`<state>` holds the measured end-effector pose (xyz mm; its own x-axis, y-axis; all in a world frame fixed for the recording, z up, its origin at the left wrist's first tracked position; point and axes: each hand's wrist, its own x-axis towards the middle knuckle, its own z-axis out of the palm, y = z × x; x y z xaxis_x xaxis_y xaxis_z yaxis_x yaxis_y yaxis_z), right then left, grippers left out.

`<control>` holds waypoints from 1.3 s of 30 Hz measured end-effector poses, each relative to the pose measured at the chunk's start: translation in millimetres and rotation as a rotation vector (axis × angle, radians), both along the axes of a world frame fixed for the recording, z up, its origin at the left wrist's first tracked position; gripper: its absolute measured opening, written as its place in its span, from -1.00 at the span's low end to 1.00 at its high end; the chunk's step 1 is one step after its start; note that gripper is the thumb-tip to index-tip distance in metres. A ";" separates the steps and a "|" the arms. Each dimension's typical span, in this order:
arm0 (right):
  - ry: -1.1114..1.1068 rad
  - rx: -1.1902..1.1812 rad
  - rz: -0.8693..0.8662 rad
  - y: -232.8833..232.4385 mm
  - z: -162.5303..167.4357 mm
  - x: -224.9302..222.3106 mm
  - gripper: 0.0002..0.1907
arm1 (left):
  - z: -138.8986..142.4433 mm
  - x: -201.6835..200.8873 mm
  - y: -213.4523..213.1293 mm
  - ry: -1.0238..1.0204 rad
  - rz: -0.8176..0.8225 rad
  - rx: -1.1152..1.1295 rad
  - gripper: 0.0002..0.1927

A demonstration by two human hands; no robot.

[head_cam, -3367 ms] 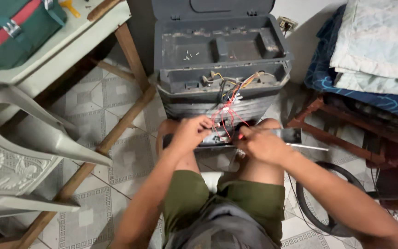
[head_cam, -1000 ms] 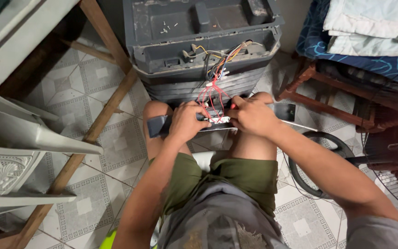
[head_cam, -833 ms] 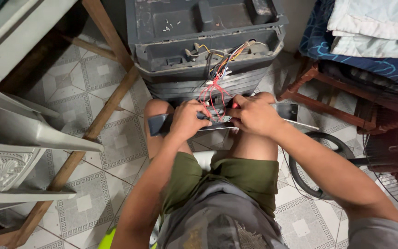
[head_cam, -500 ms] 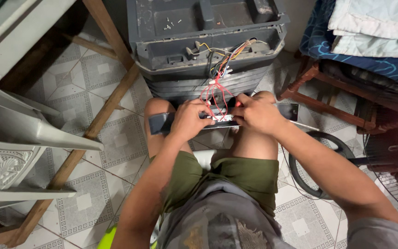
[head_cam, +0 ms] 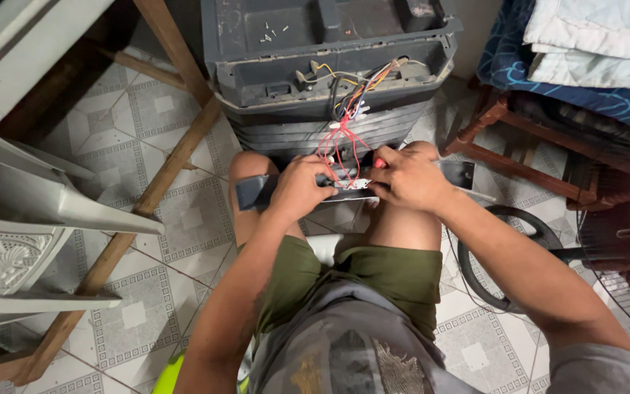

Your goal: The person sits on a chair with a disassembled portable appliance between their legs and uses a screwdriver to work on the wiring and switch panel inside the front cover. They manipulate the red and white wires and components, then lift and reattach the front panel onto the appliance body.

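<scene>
On the tiled floor point(head_cam: 147, 117), before the grey appliance point(head_cam: 329, 66), my left hand point(head_cam: 299, 188) grips the dark panel point(head_cam: 257, 193) on my knees; my right hand point(head_cam: 410, 179) holds a red-handled tool point(head_cam: 379, 163) near red wires point(head_cam: 340, 149).

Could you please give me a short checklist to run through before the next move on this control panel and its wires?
1. Panel supported: ok. The dark control panel lies across both knees, with the left hand gripping it.
2. Tool in hand: ok. The right hand holds a red-handled tool at the panel's middle; its tip is hidden.
3. Wires attached: ok. The red wires run from the grey appliance housing to the panel.
4. Wire slack: cannot tell.
5. Loose screws kept together: ok, on the housing top.
6. Power disconnected: cannot tell; no plug shows.
</scene>
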<state>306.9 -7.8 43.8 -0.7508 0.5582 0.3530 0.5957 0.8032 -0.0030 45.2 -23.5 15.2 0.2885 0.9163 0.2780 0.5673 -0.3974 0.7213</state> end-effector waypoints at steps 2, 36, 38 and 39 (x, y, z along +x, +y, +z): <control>0.064 0.026 0.030 -2.1 2.4 0.3 -0.73 | -0.5 -0.9 1.5 0.019 -0.003 0.001 -0.77; 0.513 -0.903 -0.004 65.2 51.5 33.2 -0.80 | 5.1 -20.0 17.2 -0.074 -0.119 -0.129 -0.63; 0.552 -1.050 -0.189 66.5 57.1 32.2 -0.79 | 6.7 -19.9 15.6 -0.034 -0.101 -0.154 -0.62; 0.553 -1.075 -0.235 67.5 60.4 31.4 -0.79 | 8.1 -19.8 15.6 -0.014 -0.091 -0.164 -0.61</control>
<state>338.4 59.7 104.3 -0.4882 0.8628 -0.1311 0.4346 0.1101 -0.8939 25.4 -7.9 23.3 0.3697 0.9198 0.1313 0.5239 -0.3231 0.7881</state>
